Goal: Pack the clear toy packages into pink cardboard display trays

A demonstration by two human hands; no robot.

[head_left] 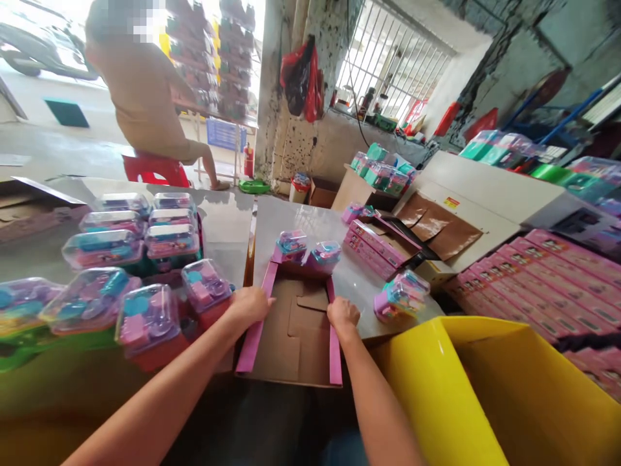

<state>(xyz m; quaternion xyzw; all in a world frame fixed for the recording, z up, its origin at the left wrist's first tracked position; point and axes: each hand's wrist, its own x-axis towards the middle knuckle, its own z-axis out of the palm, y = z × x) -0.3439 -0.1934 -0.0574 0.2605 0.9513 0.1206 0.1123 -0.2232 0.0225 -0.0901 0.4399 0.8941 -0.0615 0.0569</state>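
A shallow pink cardboard box [286, 330] with a bare brown inside lies in front of me, its near end reaching over the table edge. My left hand [251, 305] is closed on its left wall, and my right hand [343, 313] grips the right wall. Just past the box's far end stand two small clear-lidded toy cases, a left one [292, 244] and a right one [326, 255]. Beside my left hand is another clear-lidded case [206, 283] with a red base. To the right of my right hand sits a purple clear-lidded case [402, 295].
Several stacked clear-lidded cases [172, 239] cover the left table. Another pink box [381, 246] lies at the back right, near piled flat pink boxes [543, 278]. A big yellow bin [427, 382] stands close at my right. A person [140, 97] sits on a red stool [155, 171] beyond.
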